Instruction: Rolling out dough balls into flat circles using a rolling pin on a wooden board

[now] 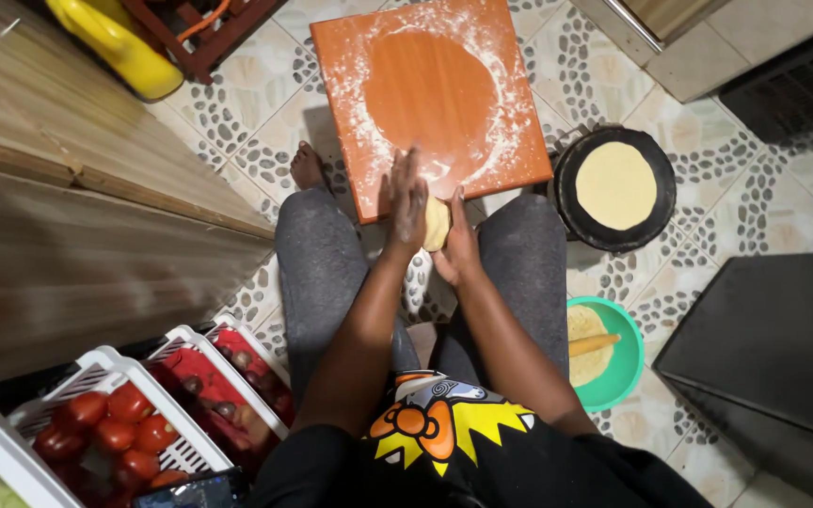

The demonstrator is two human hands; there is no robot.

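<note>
I press a pale ball of dough (437, 224) between both palms, just below the near edge of an orange floured board (430, 99). My left hand (406, 200) stands upright against the dough's left side, fingers straight and dusted with flour. My right hand (460, 243) cups it from the right and below. On the right, a flat round of dough (615, 184) lies in a black round pan (653, 230) on the floor.
A green bowl (625, 362) with flour and a wooden stick sits by my right knee. White crates with tomatoes (110, 428) stand at lower left, a wooden wall on the left, a yellow jerrycan (119, 42) at top left, a dark box (773, 348) on the right.
</note>
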